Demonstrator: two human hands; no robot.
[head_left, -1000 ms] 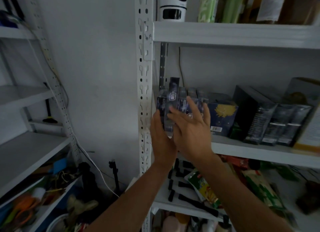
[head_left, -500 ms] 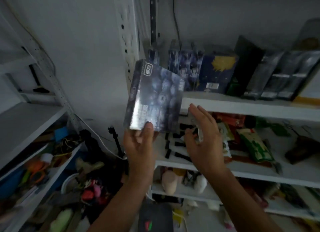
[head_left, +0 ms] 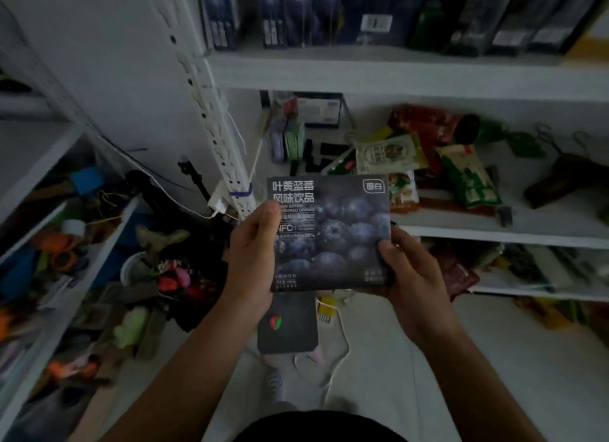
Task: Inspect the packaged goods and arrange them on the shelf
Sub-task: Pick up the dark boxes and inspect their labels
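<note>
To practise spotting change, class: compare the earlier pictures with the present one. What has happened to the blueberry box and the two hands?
The blueberry box has come off the upper shelf and down towards the person, its front now facing the camera. Half a second ago the left hand alone held it; now the right hand grips its other edge too. The remaining boxes stand on the shelf as before.
</note>
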